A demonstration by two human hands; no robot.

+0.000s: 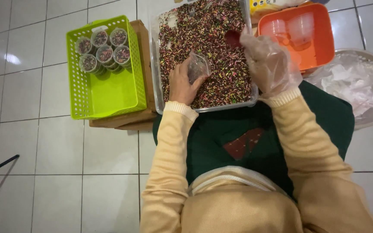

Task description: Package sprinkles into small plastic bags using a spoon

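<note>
A clear cup (pixel 198 65) is gripped in the bare left hand (pixel 185 84), tilted low over the sprinkle tray (pixel 203 39) so spills fall back. The gloved right hand (pixel 267 62) is closed on a red scoop (pixel 233 38). Filled cups (pixel 104 49) stand in the green basket (pixel 109 92) — empties wait in the orange one (pixel 320 34).

You sit on a white tiled floor (pixel 44 142) (glossy, catching a light glare (pixel 11 58) far left of your grip).
</note>
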